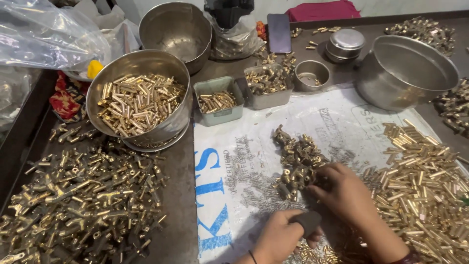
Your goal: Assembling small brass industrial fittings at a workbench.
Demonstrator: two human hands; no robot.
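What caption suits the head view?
Left hand holds a dark tool; right hand touches heaped brass fittings.

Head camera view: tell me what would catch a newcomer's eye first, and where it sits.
Brass parts everywhere: a heap of T-shaped fittings lower left, a steel bowl of brass tubes above it, and loose tubes spread at right. At bottom centre, the left hand grips a dark tool while the right hand reaches into a small pile of fittings on the printed white sack.
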